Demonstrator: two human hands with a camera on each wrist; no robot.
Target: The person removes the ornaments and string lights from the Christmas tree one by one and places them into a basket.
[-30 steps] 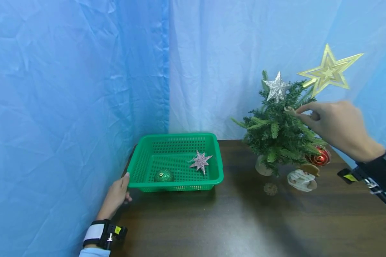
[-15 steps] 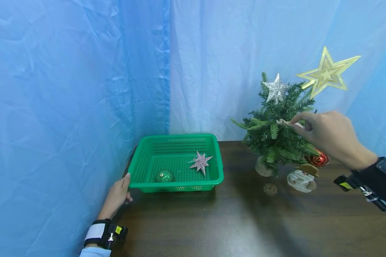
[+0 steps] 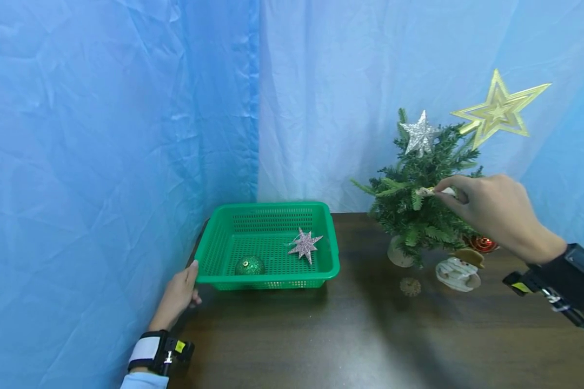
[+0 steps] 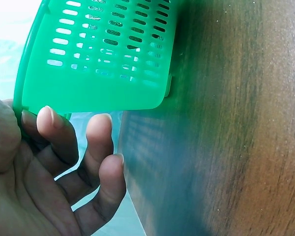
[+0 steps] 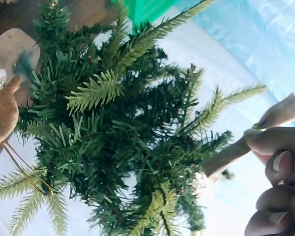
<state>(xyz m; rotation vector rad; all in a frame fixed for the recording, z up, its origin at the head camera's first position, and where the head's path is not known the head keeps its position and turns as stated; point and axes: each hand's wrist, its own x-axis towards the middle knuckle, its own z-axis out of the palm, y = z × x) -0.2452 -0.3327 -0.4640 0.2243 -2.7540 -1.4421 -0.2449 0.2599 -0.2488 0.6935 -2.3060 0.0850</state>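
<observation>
Pinching a small brown ornament (image 3: 424, 192) between thumb and forefinger, the right hand (image 3: 491, 208) holds it at the front of a bushy green artificial Christmas tree (image 3: 401, 208), just below a glittery silver star (image 3: 420, 135) and a large gold openwork star (image 3: 498, 111). Well to the left, the left hand (image 3: 176, 294) grips the near corner of a rectangular green plastic basket (image 3: 272, 279), where a glittery green ball (image 3: 251, 266) and a sparkly pink star (image 3: 305, 245) lie apart.

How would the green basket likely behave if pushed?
The green basket looks light for its size, given its thin perforated walls. It would probably slide rather than tip, being wide and low. The round green ball inside may roll.
</observation>
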